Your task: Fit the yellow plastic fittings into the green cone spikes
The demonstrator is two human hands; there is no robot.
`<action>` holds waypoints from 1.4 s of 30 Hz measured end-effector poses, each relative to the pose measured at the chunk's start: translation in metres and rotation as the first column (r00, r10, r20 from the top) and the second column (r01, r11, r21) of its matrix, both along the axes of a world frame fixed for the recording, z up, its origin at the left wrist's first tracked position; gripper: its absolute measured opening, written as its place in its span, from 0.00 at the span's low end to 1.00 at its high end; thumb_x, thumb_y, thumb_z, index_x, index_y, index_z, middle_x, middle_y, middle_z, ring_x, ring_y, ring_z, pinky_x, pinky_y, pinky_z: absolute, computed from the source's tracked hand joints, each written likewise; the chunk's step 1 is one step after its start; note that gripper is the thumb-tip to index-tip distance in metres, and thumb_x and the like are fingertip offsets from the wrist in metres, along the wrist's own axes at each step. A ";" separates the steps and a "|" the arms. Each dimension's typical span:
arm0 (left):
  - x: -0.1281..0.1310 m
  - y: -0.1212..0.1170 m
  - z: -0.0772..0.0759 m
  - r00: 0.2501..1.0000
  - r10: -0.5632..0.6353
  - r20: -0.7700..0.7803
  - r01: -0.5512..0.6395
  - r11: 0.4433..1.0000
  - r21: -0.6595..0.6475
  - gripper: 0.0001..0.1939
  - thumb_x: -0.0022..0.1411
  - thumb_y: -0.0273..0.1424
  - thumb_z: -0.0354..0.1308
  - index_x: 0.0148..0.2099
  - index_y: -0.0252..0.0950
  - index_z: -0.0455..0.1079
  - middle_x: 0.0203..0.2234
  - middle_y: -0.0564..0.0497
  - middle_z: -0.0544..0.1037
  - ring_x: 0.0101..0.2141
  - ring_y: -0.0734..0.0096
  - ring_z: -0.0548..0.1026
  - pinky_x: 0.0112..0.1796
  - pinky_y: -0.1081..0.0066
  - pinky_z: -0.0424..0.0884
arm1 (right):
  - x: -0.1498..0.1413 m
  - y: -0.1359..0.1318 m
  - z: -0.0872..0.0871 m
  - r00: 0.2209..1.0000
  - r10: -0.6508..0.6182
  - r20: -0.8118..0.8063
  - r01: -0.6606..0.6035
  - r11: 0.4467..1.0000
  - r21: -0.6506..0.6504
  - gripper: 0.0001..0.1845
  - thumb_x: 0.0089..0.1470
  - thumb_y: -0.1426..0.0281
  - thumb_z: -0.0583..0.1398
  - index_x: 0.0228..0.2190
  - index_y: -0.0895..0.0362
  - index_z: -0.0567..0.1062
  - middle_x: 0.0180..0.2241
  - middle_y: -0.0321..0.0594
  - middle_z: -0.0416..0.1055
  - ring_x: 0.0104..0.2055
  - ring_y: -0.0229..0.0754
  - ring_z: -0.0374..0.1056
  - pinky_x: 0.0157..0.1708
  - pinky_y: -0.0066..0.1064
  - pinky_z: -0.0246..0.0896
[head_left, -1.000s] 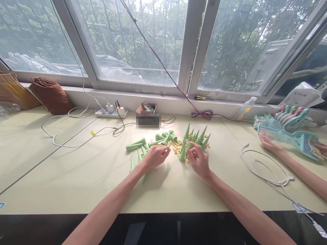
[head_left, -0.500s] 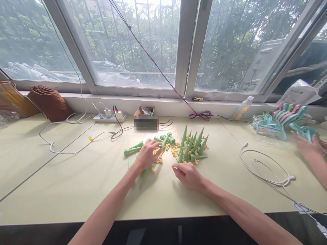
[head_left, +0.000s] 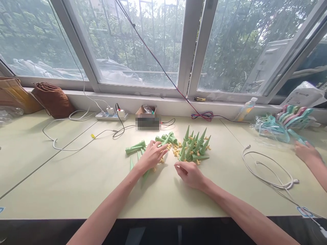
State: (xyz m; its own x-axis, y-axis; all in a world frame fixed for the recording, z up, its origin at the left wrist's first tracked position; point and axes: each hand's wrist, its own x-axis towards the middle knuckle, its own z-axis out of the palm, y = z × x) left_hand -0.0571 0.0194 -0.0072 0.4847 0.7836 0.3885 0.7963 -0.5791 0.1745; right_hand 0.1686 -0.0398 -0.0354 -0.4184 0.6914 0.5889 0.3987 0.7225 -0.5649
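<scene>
My left hand (head_left: 152,156) reaches over a loose pile of small yellow valve pieces (head_left: 176,153), its fingers stretched out and apart. Under and around it lie several green plastic cone spikes (head_left: 135,147), and more spikes (head_left: 171,136) rest just beyond the fingertips. My right hand (head_left: 189,174) rests on the table with its fingers curled in; anything inside them is hidden. Right in front of that hand is a cluster of green spikes (head_left: 196,144), most standing point up with yellow valves attached, one lying on its side.
A co-worker's hand (head_left: 308,151) is at the right by teal and pink hangers (head_left: 293,117). White cable (head_left: 265,180) loops lie on the right of the table. A power strip (head_left: 112,115), small box (head_left: 146,112), brown pouch (head_left: 52,100) and bottle (head_left: 247,109) line the back.
My left hand has shifted slightly right and its fingers have spread over the yellow pieces. My right hand stays curled. The co-worker's hand has moved at the hangers. The view has shifted slightly.
</scene>
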 end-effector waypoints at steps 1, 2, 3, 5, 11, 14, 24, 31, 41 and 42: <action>0.000 0.000 0.000 1.000 -0.002 0.002 0.002 1.000 0.004 0.18 0.72 0.37 0.47 0.58 0.46 0.70 0.44 0.43 0.73 0.46 0.55 0.64 0.47 0.56 0.65 | 0.000 0.000 0.000 1.000 -0.001 0.001 0.001 1.000 0.000 0.11 0.62 0.73 0.54 0.34 0.58 0.77 0.17 0.31 0.64 0.18 0.33 0.55 0.22 0.25 0.53; 0.000 0.000 -0.001 1.000 -0.006 0.005 0.006 1.000 0.008 0.17 0.72 0.37 0.47 0.57 0.46 0.70 0.43 0.43 0.73 0.45 0.55 0.64 0.47 0.57 0.65 | 0.000 0.000 -0.001 1.000 -0.002 0.004 0.002 1.000 -0.001 0.11 0.62 0.73 0.54 0.34 0.58 0.77 0.17 0.31 0.64 0.18 0.33 0.55 0.22 0.25 0.54; 0.000 0.000 -0.001 1.000 -0.011 0.010 0.011 1.000 0.012 0.17 0.72 0.37 0.46 0.57 0.45 0.70 0.42 0.43 0.73 0.45 0.56 0.64 0.46 0.57 0.65 | 0.000 0.000 -0.001 1.000 -0.004 0.007 0.004 1.000 -0.002 0.11 0.62 0.73 0.54 0.34 0.58 0.77 0.17 0.31 0.64 0.18 0.33 0.55 0.22 0.25 0.54; 0.001 0.000 -0.001 1.000 -0.019 0.016 0.019 1.000 0.014 0.17 0.72 0.37 0.46 0.57 0.45 0.71 0.40 0.44 0.73 0.44 0.56 0.64 0.46 0.57 0.65 | 0.000 0.000 -0.001 1.000 -0.009 0.012 0.009 1.000 -0.002 0.11 0.62 0.73 0.54 0.35 0.57 0.77 0.17 0.31 0.64 0.18 0.33 0.55 0.22 0.25 0.54; 0.003 -0.002 -0.002 1.000 -0.008 -0.006 0.008 1.000 -0.006 0.16 0.70 0.36 0.48 0.56 0.44 0.71 0.35 0.44 0.72 0.41 0.56 0.64 0.44 0.58 0.65 | 0.002 0.001 -0.002 1.000 -0.025 -0.010 0.025 1.000 0.013 0.11 0.62 0.72 0.53 0.34 0.56 0.76 0.17 0.31 0.63 0.18 0.33 0.53 0.21 0.26 0.52; 0.004 -0.002 -0.004 1.000 -0.004 0.005 0.004 1.000 0.018 0.15 0.70 0.35 0.49 0.54 0.44 0.72 0.33 0.45 0.71 0.39 0.56 0.64 0.44 0.57 0.64 | 0.002 0.001 -0.002 1.000 -0.024 -0.008 0.024 1.000 0.002 0.12 0.63 0.71 0.53 0.34 0.56 0.76 0.17 0.31 0.63 0.18 0.34 0.53 0.21 0.26 0.53; 0.005 0.000 -0.004 0.997 -0.005 0.083 0.006 1.000 -0.004 0.13 0.69 0.33 0.51 0.50 0.43 0.74 0.29 0.47 0.72 0.38 0.58 0.66 0.41 0.59 0.68 | 0.002 0.002 -0.002 1.000 -0.027 -0.009 0.027 1.000 -0.002 0.12 0.62 0.71 0.53 0.34 0.57 0.76 0.17 0.32 0.63 0.18 0.34 0.53 0.21 0.26 0.53; 0.007 -0.003 0.002 0.977 0.009 0.212 -0.004 1.000 -0.023 0.14 0.68 0.31 0.53 0.53 0.42 0.74 0.32 0.47 0.75 0.39 0.59 0.68 0.39 0.60 0.71 | 0.001 0.001 -0.002 0.999 -0.028 -0.021 0.028 0.999 0.026 0.12 0.62 0.72 0.53 0.34 0.57 0.77 0.17 0.31 0.64 0.17 0.33 0.55 0.20 0.26 0.54; 0.013 -0.013 0.015 0.904 -0.093 0.417 0.058 0.994 0.095 0.14 0.64 0.36 0.61 0.52 0.42 0.72 0.34 0.49 0.75 0.39 0.63 0.69 0.40 0.64 0.70 | 0.001 0.001 0.001 0.992 -0.084 -0.089 0.088 0.995 0.039 0.10 0.62 0.72 0.54 0.35 0.57 0.76 0.21 0.34 0.68 0.19 0.35 0.59 0.21 0.26 0.58; 0.014 -0.015 0.016 0.898 -0.122 0.423 0.079 0.990 0.118 0.14 0.64 0.36 0.61 0.52 0.43 0.72 0.33 0.50 0.75 0.39 0.64 0.69 0.40 0.64 0.70 | 0.001 0.001 0.002 0.989 -0.100 -0.108 0.105 0.994 0.042 0.09 0.62 0.72 0.54 0.36 0.57 0.75 0.21 0.34 0.68 0.19 0.35 0.60 0.21 0.26 0.59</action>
